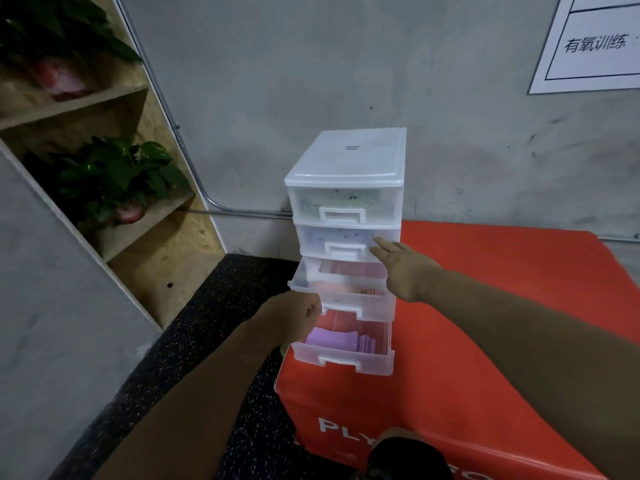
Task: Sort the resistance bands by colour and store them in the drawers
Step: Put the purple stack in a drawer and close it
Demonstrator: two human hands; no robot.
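A clear plastic drawer tower (pixel 349 157) stands on a red plyo box (pixel 485 306). Its top drawer (pixel 343 209) shows a pale green band inside and is pushed in. The second drawer (pixel 332 240) is pushed in too. The third drawer (pixel 343 296) is pulled out and holds pink bands (pixel 349 271). The bottom drawer (pixel 343 358) is pulled out with purple bands (pixel 332 339) in it. My left hand (pixel 294 317) is closed in a fist at the third drawer's front left corner. My right hand (pixel 398 265) is flat, fingers spread, against the right of the second drawer.
A grey concrete wall rises behind the tower. A wooden shelf (pixel 114 216) with potted plants (pixel 114 174) slants at the left. Black speckled rubber floor (pixel 194 358) lies left of the box. A white paper notice (pixel 588 43) hangs at the upper right. A dark shoe (pixel 408 459) shows at the bottom.
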